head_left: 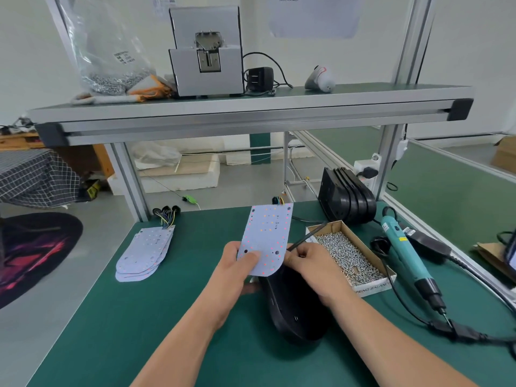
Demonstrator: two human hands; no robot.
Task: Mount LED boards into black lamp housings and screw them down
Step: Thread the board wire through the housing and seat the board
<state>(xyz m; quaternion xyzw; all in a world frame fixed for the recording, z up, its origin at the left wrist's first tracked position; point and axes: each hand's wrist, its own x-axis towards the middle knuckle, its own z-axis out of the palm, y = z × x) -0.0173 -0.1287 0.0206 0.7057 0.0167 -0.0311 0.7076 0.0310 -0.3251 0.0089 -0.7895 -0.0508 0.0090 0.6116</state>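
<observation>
Black housing on bench, LED board held above.
Left hand fingers pinch board; right hand fingers clamp thin tool.

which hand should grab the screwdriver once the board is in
Right: the screwdriver lies right of the screw box, nearer the right hand; the left hand grips the board, farther off.

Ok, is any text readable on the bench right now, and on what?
"PRING BALAN" (cut off): front wall of the cardboard screw box.
Label on the plastic bag: too blurred.
Stickers on the electric screwdriver: too small.
On the wall sheets: blurred.
</observation>
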